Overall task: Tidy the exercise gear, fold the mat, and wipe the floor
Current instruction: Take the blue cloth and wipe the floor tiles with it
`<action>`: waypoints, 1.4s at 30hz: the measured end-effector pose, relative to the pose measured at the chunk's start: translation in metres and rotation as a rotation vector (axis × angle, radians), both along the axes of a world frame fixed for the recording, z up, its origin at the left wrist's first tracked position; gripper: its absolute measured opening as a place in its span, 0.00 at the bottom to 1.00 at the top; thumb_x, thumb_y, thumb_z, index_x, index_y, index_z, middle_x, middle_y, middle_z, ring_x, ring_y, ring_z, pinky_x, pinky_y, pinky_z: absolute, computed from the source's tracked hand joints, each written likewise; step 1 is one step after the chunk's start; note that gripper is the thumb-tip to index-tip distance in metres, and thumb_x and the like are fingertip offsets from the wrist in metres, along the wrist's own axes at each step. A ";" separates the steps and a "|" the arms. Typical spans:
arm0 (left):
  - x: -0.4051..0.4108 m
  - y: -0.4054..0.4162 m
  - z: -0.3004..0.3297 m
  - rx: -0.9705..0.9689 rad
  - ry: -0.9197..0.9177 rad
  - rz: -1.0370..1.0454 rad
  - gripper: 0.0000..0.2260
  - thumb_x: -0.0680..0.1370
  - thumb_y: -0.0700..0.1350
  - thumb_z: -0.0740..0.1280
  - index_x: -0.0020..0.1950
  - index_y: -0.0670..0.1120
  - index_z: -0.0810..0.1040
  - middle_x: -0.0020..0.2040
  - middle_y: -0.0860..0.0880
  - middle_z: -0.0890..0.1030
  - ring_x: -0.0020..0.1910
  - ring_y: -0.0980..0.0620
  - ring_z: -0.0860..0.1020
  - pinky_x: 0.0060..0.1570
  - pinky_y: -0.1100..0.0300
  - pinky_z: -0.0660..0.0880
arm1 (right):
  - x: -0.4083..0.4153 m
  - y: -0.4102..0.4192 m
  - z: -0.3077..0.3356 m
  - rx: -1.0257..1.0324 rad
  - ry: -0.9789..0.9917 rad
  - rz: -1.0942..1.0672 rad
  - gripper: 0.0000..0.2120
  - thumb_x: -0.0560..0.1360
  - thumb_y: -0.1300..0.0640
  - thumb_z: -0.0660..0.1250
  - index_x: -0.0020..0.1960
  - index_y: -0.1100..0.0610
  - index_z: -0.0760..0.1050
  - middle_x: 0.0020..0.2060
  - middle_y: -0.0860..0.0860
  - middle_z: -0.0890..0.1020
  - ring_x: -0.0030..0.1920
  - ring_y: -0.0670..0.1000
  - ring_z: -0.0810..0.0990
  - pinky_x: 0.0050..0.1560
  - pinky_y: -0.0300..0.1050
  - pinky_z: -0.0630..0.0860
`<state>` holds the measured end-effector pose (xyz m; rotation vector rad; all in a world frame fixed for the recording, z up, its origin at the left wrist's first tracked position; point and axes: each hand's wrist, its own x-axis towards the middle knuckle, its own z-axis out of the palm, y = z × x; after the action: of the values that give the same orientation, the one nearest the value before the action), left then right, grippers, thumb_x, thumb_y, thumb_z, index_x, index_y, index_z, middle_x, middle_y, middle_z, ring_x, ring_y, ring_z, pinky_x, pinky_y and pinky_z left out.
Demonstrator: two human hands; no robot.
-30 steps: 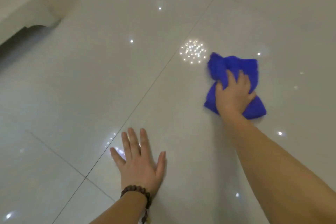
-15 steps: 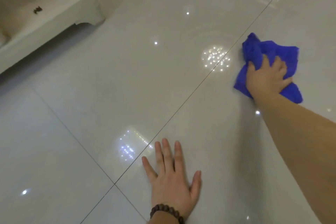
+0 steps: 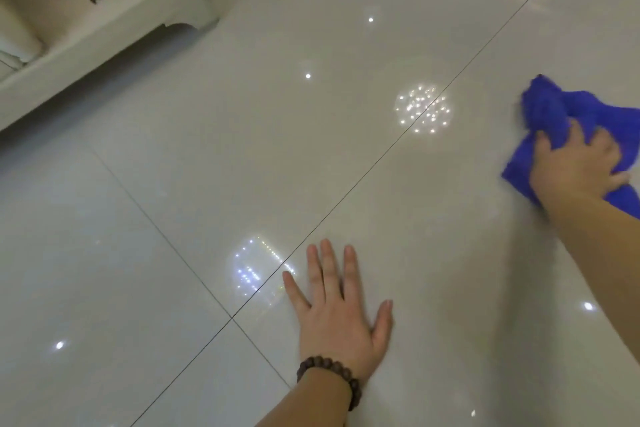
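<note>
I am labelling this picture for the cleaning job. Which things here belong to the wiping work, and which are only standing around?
In the job:
- crumpled blue cloth, pressed down by the right hand
- glossy pale tiled floor
- left hand, flat on the floor

Only standing around:
- off-white furniture base at upper left
- dark wooden bead bracelet on the left wrist

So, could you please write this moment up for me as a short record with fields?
surface: glossy tiled floor with dark grout lines
right hand: pressed on a bunched blue cloth, at the right edge of the view
left hand: flat on the floor, fingers spread, holding nothing
left wrist: dark bead bracelet
other: pale furniture at upper left
task stage: wiping the floor; no mat or exercise gear in view
</note>
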<state>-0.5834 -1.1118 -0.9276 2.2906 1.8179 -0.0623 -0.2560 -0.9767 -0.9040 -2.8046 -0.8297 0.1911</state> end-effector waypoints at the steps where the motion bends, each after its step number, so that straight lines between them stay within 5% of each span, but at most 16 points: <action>1: 0.000 0.000 0.000 0.002 -0.004 0.002 0.37 0.76 0.65 0.55 0.78 0.44 0.58 0.77 0.38 0.57 0.77 0.39 0.52 0.68 0.30 0.52 | -0.018 0.001 0.000 -0.009 0.018 -0.056 0.27 0.78 0.40 0.52 0.75 0.49 0.59 0.75 0.57 0.57 0.75 0.59 0.53 0.70 0.68 0.49; 3: 0.000 0.000 0.000 -0.017 -0.001 0.009 0.37 0.76 0.65 0.55 0.78 0.43 0.58 0.77 0.38 0.57 0.77 0.39 0.52 0.68 0.30 0.52 | -0.091 0.008 -0.003 -0.003 0.001 0.112 0.27 0.78 0.43 0.53 0.75 0.48 0.58 0.76 0.56 0.56 0.75 0.58 0.53 0.70 0.67 0.51; 7: -0.001 -0.001 -0.002 -0.055 0.017 -0.006 0.36 0.73 0.63 0.56 0.75 0.41 0.65 0.72 0.34 0.66 0.75 0.36 0.59 0.68 0.30 0.51 | -0.269 0.004 -0.011 0.024 0.021 1.217 0.25 0.76 0.41 0.58 0.73 0.42 0.62 0.75 0.49 0.60 0.75 0.53 0.55 0.69 0.59 0.52; 9: -0.001 0.000 -0.002 -0.035 0.008 0.006 0.36 0.74 0.63 0.56 0.75 0.42 0.64 0.73 0.35 0.65 0.75 0.37 0.58 0.68 0.31 0.50 | -0.257 0.012 -0.006 0.028 0.027 1.416 0.24 0.76 0.40 0.57 0.72 0.41 0.63 0.74 0.47 0.61 0.74 0.51 0.57 0.68 0.56 0.52; 14: -0.001 -0.001 -0.003 0.003 -0.005 0.024 0.36 0.77 0.65 0.52 0.78 0.43 0.57 0.77 0.37 0.56 0.78 0.40 0.49 0.70 0.31 0.50 | -0.062 -0.022 -0.012 0.066 -0.031 0.410 0.24 0.77 0.46 0.60 0.72 0.46 0.64 0.73 0.52 0.63 0.73 0.56 0.59 0.69 0.62 0.56; 17: -0.001 0.000 -0.002 -0.022 -0.016 0.021 0.37 0.77 0.65 0.51 0.79 0.44 0.54 0.78 0.37 0.54 0.78 0.41 0.47 0.70 0.31 0.49 | -0.056 -0.050 -0.001 0.035 0.000 0.067 0.23 0.77 0.47 0.60 0.71 0.50 0.65 0.73 0.55 0.62 0.72 0.58 0.58 0.69 0.64 0.55; 19: -0.001 0.000 -0.001 -0.024 -0.010 0.029 0.36 0.77 0.65 0.51 0.79 0.44 0.55 0.78 0.37 0.54 0.78 0.41 0.47 0.70 0.31 0.49 | -0.116 -0.048 -0.002 0.028 -0.003 0.237 0.24 0.76 0.48 0.61 0.72 0.49 0.64 0.73 0.54 0.61 0.73 0.56 0.57 0.69 0.62 0.55; 22: 0.000 0.001 -0.002 -0.026 -0.003 0.031 0.38 0.76 0.65 0.51 0.78 0.42 0.55 0.78 0.38 0.52 0.78 0.42 0.46 0.71 0.32 0.46 | -0.222 -0.041 -0.010 0.010 -0.007 0.918 0.25 0.76 0.44 0.59 0.73 0.44 0.62 0.74 0.49 0.60 0.74 0.54 0.56 0.69 0.59 0.53; 24: 0.000 0.000 -0.002 -0.024 -0.009 0.044 0.39 0.76 0.65 0.50 0.78 0.41 0.53 0.79 0.40 0.50 0.78 0.43 0.44 0.71 0.33 0.44 | -0.227 -0.042 -0.006 -0.003 0.002 1.157 0.25 0.76 0.43 0.59 0.72 0.42 0.63 0.74 0.48 0.60 0.74 0.52 0.57 0.69 0.57 0.52; 26: 0.000 0.000 0.000 -0.022 -0.018 0.049 0.39 0.76 0.65 0.48 0.79 0.41 0.51 0.79 0.40 0.50 0.78 0.43 0.43 0.72 0.33 0.43 | -0.175 -0.055 -0.011 0.036 -0.043 1.021 0.24 0.75 0.42 0.58 0.71 0.42 0.65 0.73 0.49 0.63 0.72 0.53 0.60 0.67 0.58 0.55; 30: -0.001 -0.001 0.004 -0.073 0.000 0.026 0.39 0.77 0.66 0.44 0.79 0.43 0.42 0.79 0.41 0.41 0.77 0.44 0.35 0.71 0.34 0.36 | -0.059 -0.139 -0.017 0.061 -0.101 0.358 0.26 0.74 0.43 0.55 0.70 0.47 0.66 0.71 0.54 0.66 0.71 0.57 0.62 0.66 0.61 0.59; 34: -0.001 -0.001 0.005 -0.062 0.014 0.022 0.38 0.77 0.66 0.43 0.79 0.43 0.39 0.79 0.40 0.39 0.77 0.43 0.34 0.71 0.34 0.35 | -0.064 -0.165 -0.009 -0.002 -0.030 -0.005 0.25 0.78 0.46 0.58 0.73 0.48 0.62 0.74 0.55 0.61 0.73 0.57 0.57 0.69 0.63 0.54; 36: -0.002 -0.001 0.004 -0.068 0.035 0.023 0.38 0.77 0.65 0.43 0.79 0.43 0.39 0.78 0.39 0.39 0.77 0.42 0.35 0.70 0.33 0.36 | -0.116 -0.161 -0.011 -0.003 -0.023 0.042 0.26 0.77 0.46 0.58 0.74 0.47 0.62 0.74 0.54 0.61 0.73 0.56 0.57 0.68 0.64 0.55; 39: -0.001 -0.001 0.006 -0.060 -0.024 -0.008 0.35 0.77 0.63 0.44 0.79 0.46 0.42 0.79 0.41 0.42 0.77 0.42 0.38 0.71 0.33 0.39 | -0.195 -0.164 -0.019 -0.014 -0.089 0.466 0.26 0.74 0.44 0.58 0.72 0.46 0.65 0.73 0.53 0.65 0.72 0.56 0.61 0.66 0.63 0.58; 42: -0.025 -0.008 0.014 -0.009 -0.114 0.015 0.36 0.76 0.62 0.45 0.79 0.45 0.41 0.79 0.43 0.42 0.78 0.45 0.40 0.72 0.34 0.40 | -0.189 -0.171 -0.010 -0.064 -0.048 0.690 0.26 0.74 0.40 0.54 0.72 0.43 0.64 0.73 0.50 0.64 0.72 0.55 0.61 0.67 0.61 0.58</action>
<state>-0.6081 -1.1197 -0.9133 2.2253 1.7745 0.0603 -0.4451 -1.1474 -0.9144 -2.4635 -1.7982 0.2534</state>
